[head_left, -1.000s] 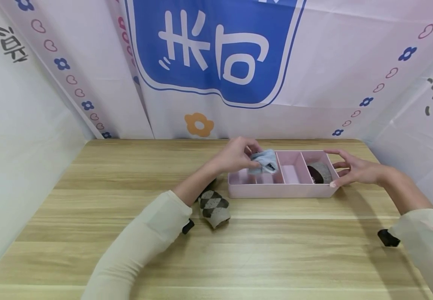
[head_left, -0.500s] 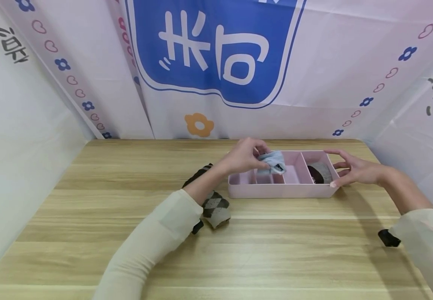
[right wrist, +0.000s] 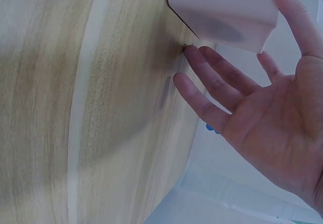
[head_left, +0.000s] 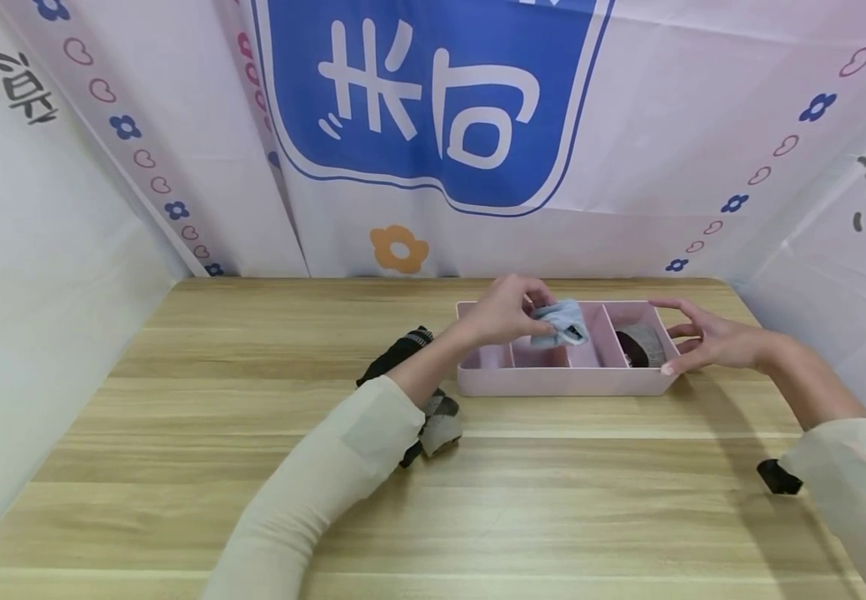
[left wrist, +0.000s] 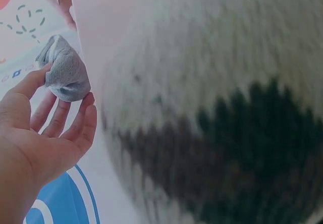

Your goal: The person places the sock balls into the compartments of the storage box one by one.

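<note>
My left hand (head_left: 508,312) pinches a folded light blue sock (head_left: 562,321) between thumb and fingers, over the middle compartments of a pink divided box (head_left: 563,383). In the left wrist view the same sock (left wrist: 68,70) looks greyish and bunched, its lower end at the fingertips. My right hand (head_left: 718,340) spans the box's right end, thumb at the front corner and index finger at the back corner. The other fingers (right wrist: 217,85) stay spread beside the end wall. A grey and dark brown sock (head_left: 643,346) lies in the rightmost compartment.
Left of the box, a black sock (head_left: 395,354) and an argyle sock (head_left: 443,427) lie on the wooden table (head_left: 553,517), partly hidden by my left forearm. Patterned argyle knit (left wrist: 212,108) fills much of the left wrist view. A printed cloth (head_left: 598,242) hangs behind the table.
My left hand has carried the light blue sock rightward across the box. More of the black sock shows and less of the argyle one. The right hand and box have stayed put.
</note>
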Action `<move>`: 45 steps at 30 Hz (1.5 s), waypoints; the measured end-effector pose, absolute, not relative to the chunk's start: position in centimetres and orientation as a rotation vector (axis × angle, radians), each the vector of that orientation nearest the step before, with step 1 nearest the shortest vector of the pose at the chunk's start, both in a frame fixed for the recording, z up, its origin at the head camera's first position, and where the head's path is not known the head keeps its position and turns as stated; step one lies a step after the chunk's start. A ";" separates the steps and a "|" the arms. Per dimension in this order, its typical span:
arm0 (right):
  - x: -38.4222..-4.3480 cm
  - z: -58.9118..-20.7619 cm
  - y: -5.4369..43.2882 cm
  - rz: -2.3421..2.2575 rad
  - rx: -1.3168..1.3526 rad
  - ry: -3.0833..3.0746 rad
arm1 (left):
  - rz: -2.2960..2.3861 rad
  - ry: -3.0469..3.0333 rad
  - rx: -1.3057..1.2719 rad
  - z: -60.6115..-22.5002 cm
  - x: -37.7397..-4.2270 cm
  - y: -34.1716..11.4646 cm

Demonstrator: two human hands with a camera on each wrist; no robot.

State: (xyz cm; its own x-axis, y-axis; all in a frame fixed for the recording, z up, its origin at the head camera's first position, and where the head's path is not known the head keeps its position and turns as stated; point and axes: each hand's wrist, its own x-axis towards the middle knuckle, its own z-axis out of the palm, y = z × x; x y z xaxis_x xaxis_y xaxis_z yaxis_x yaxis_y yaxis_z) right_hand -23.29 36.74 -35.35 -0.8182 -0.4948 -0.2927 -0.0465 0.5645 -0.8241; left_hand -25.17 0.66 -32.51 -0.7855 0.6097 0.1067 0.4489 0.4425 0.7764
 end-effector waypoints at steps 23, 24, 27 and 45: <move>-23.3 -35.5 36.9 -1.190 -0.439 2.323 | 1.310 2.548 0.886 -33.1 -24.9 4.6; -23.4 -35.5 36.9 -1.188 -0.437 2.325 | 1.301 2.552 0.890 -33.1 -24.9 4.8; -23.5 -35.5 36.8 -1.181 -0.439 2.329 | 1.274 2.559 0.897 -33.2 -24.9 5.2; -23.5 -35.6 36.8 -1.184 -0.434 2.324 | 1.144 2.625 0.901 -35.0 -25.6 6.9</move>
State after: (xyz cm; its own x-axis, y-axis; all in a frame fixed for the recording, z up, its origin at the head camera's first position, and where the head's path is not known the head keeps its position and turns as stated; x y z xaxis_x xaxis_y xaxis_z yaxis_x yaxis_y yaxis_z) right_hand -23.50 36.79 -35.64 -0.8279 -0.4847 -0.2820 -0.0568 0.5728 -0.8177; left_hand -25.60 6.93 -35.02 -0.8109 0.5755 0.1061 0.4697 0.5317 0.7048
